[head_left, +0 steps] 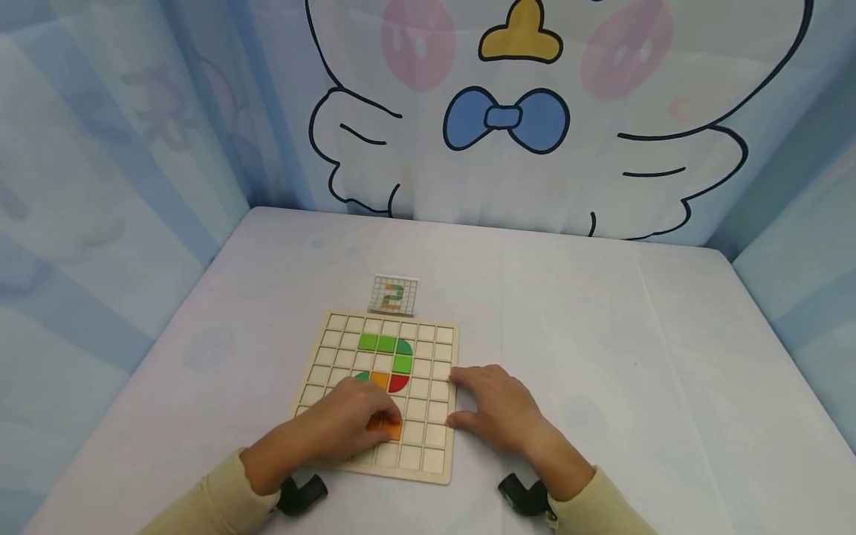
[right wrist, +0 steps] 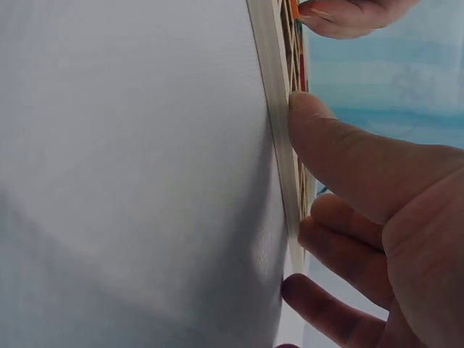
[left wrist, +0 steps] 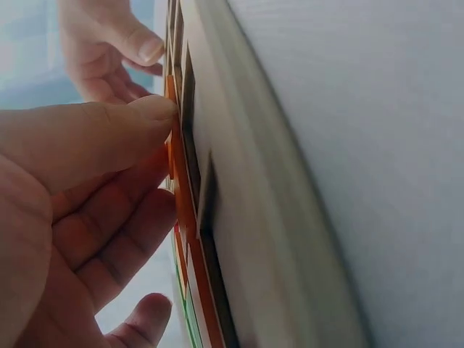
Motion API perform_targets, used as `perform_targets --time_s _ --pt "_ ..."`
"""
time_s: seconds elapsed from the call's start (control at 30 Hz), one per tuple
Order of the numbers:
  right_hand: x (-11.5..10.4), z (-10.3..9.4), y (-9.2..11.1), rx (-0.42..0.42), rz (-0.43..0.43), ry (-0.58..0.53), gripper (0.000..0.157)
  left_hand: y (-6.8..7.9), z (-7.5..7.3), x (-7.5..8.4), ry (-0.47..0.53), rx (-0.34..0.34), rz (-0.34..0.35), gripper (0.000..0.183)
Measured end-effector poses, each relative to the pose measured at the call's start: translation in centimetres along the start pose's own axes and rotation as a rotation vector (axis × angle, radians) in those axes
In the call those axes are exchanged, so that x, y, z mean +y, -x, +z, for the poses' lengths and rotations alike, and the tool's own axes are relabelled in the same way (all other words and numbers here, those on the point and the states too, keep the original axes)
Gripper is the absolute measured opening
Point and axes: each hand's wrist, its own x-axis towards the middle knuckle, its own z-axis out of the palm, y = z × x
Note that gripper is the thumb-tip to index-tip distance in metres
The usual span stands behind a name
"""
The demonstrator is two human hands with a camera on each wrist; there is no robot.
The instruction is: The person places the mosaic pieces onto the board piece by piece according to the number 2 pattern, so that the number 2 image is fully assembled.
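Note:
My left hand (head_left: pixel 344 420) reaches over the lower part of a wooden grid board (head_left: pixel 416 432). Its thumb and fingertips pinch an orange square tile (head_left: pixel 393 429) low on the grid; a darker orange tile (head_left: pixel 372 423) beside it is partly hidden by the fingers. Higher up lie green square tiles (head_left: pixel 386 343), a dark green rounded tile (head_left: pixel 404 347), another orange tile (head_left: pixel 379 380) and a red rounded tile (head_left: pixel 398 383). With relaxed fingers, my right hand (head_left: pixel 501 409) touches the board's right edge, thumb (right wrist: pixel 326 138) against the rim.
Just behind the board is a small pattern card (head_left: pixel 393 296) with a coloured figure like a 2. A white cloth (head_left: pixel 602 334) covers the table. Printed curtains (head_left: pixel 508 178) stand at the back and both sides. Black wrist devices (head_left: pixel 524 496) sit below the hands.

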Motion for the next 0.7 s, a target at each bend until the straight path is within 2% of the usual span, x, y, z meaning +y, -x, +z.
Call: perform_targets --time_s 0.27,0.7 --pt "-0.17 -0.09 0.01 -0.034 0.01 -0.021 0.055 0.01 0.27 0.07 -0.009 0.001 -0.03 0.014" --pt "-0.24 -0.11 -0.04 -0.03 0.011 -0.015 0.054 0.0 0.35 0.22 0.014 0.034 -0.026 0.014"
